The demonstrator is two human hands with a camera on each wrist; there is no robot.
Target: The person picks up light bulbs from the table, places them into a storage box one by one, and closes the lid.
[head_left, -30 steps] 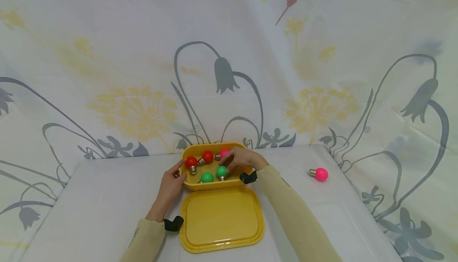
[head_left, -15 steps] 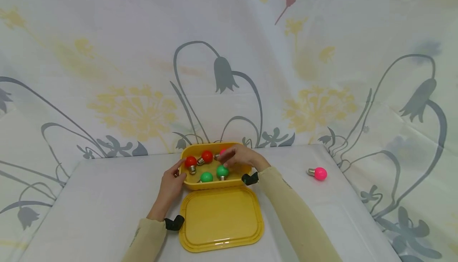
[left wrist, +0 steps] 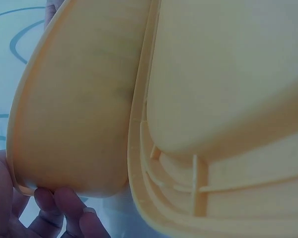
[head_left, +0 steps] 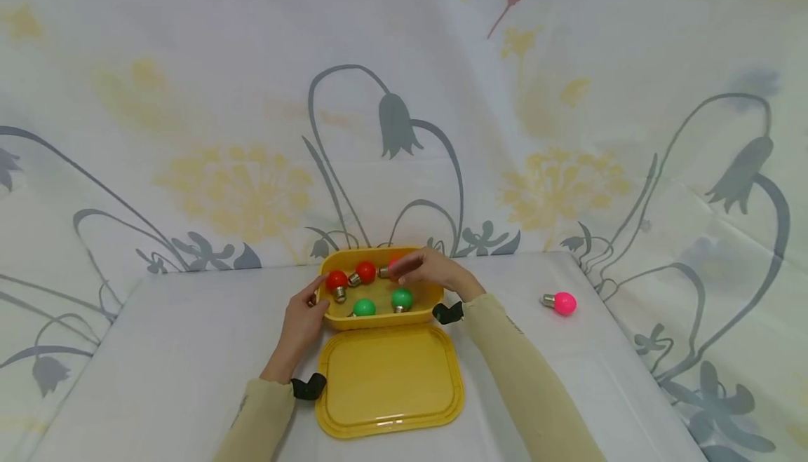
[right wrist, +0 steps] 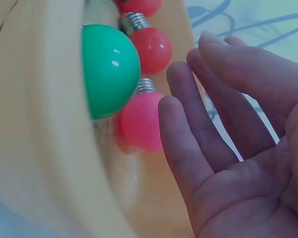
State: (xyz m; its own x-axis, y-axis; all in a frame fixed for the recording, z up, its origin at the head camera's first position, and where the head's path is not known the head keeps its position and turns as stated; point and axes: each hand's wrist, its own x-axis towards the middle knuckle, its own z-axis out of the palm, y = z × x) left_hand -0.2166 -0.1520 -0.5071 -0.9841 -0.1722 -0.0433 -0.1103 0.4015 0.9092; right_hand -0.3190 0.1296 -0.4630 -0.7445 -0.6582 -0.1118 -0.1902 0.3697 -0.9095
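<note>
A yellow plastic box (head_left: 385, 321) stands at the back of the table with several coloured light bulbs inside. My left hand (head_left: 302, 320) grips its left end, fingers at the wall (left wrist: 64, 148) in the left wrist view. Over the box's right part hovers my right hand (head_left: 432, 270), fingers relaxed and holding nothing. Below it lies a green bulb (head_left: 402, 299), apart from the fingers; another green bulb (head_left: 364, 307) is to its left. Two red bulbs (head_left: 337, 280) lie at the left and back. A pink bulb (right wrist: 141, 121) is partly hidden behind the right fingers.
The yellow lid (head_left: 391, 381) lies flat in front of the box, close to its near wall. A single pink bulb (head_left: 564, 303) lies on the white table (head_left: 606, 392) at the right. A flower-patterned curtain (head_left: 536, 132) hangs behind.
My right hand has let go of the right green bulb and drawn up from it. That bulb now lies slightly farther right. The left hand has kept its hold on the box.
</note>
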